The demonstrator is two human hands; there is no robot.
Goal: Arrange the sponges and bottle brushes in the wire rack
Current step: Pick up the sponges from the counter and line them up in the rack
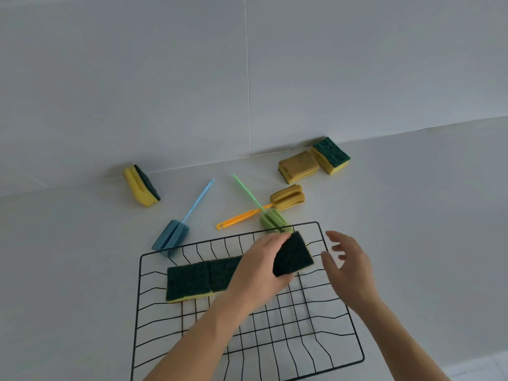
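We find no text, label, brand, number or sign that can be read anywhere in this view: none on the sponges, the brushes, the wire rack, the bench or the wall behind it.

In front of me a pale grey wall (137, 78) of large smooth panels fills the upper half of my view. A thin vertical seam (248, 92) runs down it just right of centre, and a fainter horizontal joint crosses near the top. The wall meets a flat countertop (68, 257) of much the same pale grey along a line that slopes up to the right. The light is soft and even. At the lower right corner I see a lighter tiled floor (481, 367).
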